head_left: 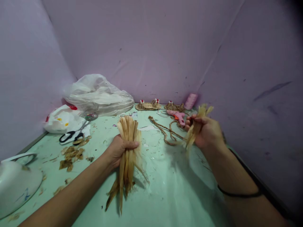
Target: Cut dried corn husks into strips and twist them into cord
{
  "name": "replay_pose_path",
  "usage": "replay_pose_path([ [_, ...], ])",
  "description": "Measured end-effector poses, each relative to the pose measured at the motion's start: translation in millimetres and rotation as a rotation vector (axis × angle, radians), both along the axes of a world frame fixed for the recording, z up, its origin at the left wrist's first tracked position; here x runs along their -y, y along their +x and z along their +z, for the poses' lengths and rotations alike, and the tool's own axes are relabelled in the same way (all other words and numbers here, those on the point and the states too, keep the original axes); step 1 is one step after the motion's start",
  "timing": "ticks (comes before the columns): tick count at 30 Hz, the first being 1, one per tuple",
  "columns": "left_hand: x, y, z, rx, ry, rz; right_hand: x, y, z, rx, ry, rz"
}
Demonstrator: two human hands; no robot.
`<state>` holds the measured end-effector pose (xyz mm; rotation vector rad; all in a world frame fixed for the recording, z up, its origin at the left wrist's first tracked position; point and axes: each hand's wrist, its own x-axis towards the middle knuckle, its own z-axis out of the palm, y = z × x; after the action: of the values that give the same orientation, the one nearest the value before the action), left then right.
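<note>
My left hand (121, 149) is closed around a bundle of dried corn husks (129, 129), thumb across the front. Its cut ends point up and the long, ragged, browner tips hang down over the table. Off to the right, my right hand (205, 130) grips a smaller bunch of corn husks (193, 134), slightly blurred, held above the table and apart from the first. Beyond it lie a braided cord (163, 127) and a pink glue gun (176, 116).
Scissors (77, 134), husk scraps (71, 156) and a white plastic bag (63, 119) are on the left. A white rounded container (16, 186) stands at the near left. Against the back wall are a large clear bag (99, 94), woven pieces (148, 106) and a pink spool (190, 101).
</note>
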<state>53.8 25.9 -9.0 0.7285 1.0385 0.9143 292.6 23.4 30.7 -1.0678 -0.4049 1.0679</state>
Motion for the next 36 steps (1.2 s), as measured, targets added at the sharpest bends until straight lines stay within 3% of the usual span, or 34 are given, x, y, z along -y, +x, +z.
replay_pose_path([
  [2, 1, 2, -1.8, 0.014, 0.006, -0.025, 6, -15, -2.5, 0.043, -0.052, 0.172],
  [5, 5, 5, -4.3, 0.022, 0.061, -0.054, 17, -54, -22.3, 0.155, -0.205, 0.464],
  [7, 7, 6, -6.1, 0.023, 0.112, -0.079, 23, -78, -37.1, 0.192, -0.303, 0.568],
  [10, 9, 8, -8.5, 0.036, 0.140, -0.109, 30, -95, -50.7, 0.149, -0.283, 0.665],
  [18, 10, 11, -6.3, 0.046, 0.046, 0.011, 29, -90, -55.3, 0.178, -0.229, 0.613],
  [36, 12, 14, -3.3, 0.072, 0.049, 0.156, 29, -94, -53.3, 0.135, -0.199, 0.539],
])
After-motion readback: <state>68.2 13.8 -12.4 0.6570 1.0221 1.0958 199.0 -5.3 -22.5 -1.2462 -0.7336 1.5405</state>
